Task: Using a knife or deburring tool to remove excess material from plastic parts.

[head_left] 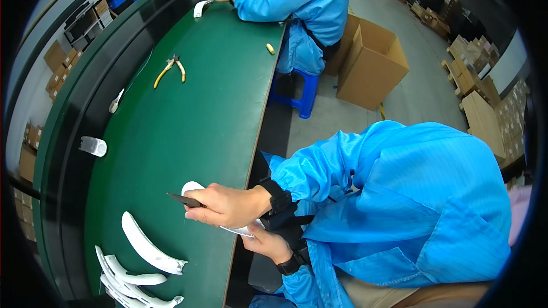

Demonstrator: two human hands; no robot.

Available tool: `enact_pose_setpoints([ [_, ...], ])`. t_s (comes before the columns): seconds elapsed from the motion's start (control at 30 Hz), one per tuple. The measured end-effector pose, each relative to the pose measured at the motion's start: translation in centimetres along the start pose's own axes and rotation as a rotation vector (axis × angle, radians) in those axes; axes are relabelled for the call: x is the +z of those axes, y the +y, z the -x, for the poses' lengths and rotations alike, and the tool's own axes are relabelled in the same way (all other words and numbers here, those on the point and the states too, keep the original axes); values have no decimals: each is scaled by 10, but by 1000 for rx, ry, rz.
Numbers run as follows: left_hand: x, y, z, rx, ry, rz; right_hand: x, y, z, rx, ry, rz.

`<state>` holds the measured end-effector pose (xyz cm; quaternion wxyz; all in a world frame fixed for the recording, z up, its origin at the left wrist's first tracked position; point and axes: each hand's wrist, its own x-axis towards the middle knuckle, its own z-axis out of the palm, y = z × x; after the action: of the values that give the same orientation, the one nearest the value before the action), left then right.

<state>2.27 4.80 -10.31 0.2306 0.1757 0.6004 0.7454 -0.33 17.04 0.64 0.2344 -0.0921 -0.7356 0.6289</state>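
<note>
White part (192,186), lower centre: left hand (268,244) grips it, right hand (224,205) clutches the blade (184,199), so I'd angle strokes outward.

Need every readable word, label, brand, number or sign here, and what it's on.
Nothing can be read.
Stacked cartons: any markings too small or blurred.
Open cardboard box: no readable text.
Held white part, dark blade: no readable text.
</note>
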Motion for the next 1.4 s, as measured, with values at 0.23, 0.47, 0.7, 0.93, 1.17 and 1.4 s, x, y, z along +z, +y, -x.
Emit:
enact_pose_setpoints([
  [0.23, -3, -2, 0, 10, -19, 89, 6, 9, -1, -26, -14, 20],
  [0.47, -8, -1, 0, -11, -67, 98, 13, 6, 3, -113, 13, 113],
  [0.7, -22, -9, 5, 141, -50, -171, 37, 14, 15, -261, -76, 254],
  [0.93, -20, -12, 3, -51, -82, 70, 47, 18, 14, -304, -129, 279],
  [1.17, -18, 10, -5, -207, -184, 281, -24, -17, -5, 4, -14, -61],
  [1.4, -9, 14, -1, -221, -102, 286, -41, -3, 33, 100, -44, 343],
])
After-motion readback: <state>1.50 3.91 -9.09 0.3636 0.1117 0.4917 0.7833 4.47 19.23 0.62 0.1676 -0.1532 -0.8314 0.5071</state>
